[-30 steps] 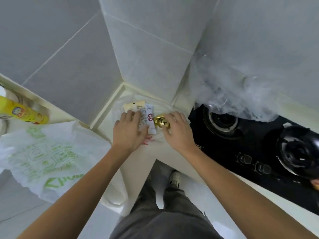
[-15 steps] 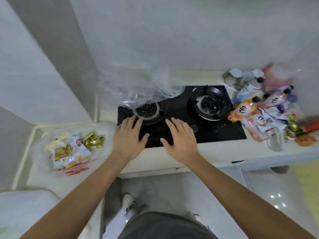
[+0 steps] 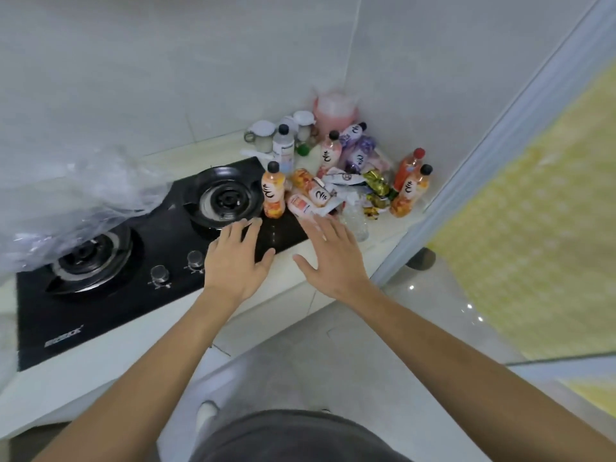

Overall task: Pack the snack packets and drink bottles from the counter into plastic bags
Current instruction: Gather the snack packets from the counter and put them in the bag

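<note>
Both my hands have swung right since half a second ago, off the bagged snacks and across the stove (image 3: 140,261). My left hand (image 3: 235,261) hovers over the stove's right edge, grip spread, holding nothing. My right hand (image 3: 333,258) reaches over the worktop (image 3: 383,238), grip spread too, fingertips just short of a fallen bottle (image 3: 311,188) whose long axis runs front to back. Beyond stand an upright orange bottle (image 3: 274,191), crumpled packets (image 3: 346,185), perhaps gold ones, and more bottles (image 3: 408,191), caps up.
</note>
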